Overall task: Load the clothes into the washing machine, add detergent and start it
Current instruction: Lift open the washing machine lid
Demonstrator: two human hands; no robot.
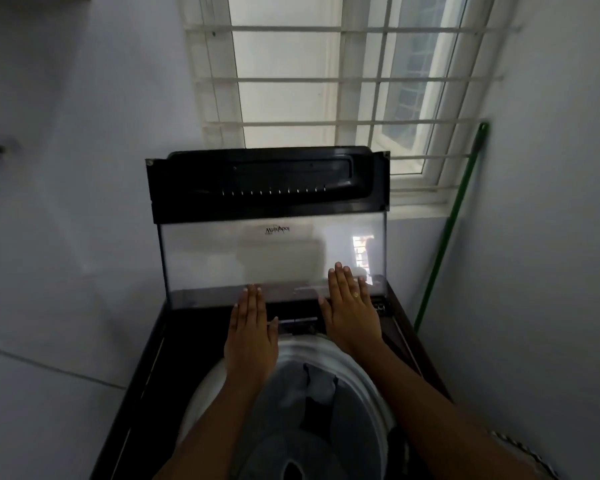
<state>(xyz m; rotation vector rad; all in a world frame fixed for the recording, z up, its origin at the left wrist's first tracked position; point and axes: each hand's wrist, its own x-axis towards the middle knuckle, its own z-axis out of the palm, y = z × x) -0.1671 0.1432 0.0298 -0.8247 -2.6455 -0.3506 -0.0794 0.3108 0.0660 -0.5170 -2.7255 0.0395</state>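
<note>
A dark top-loading washing machine stands below me with its glass lid raised upright against the window. My left hand and my right hand are both flat, fingers straight, stretched out over the back of the opening toward the lid's lower part. The right fingertips overlap the glass; whether they touch it I cannot tell. The round white drum rim is open beneath my forearms. Grey and dark clothes lie inside the drum.
A barred window is behind the machine. A green broom handle leans in the right corner. White walls close in on both sides. A woven basket edge shows at the lower right.
</note>
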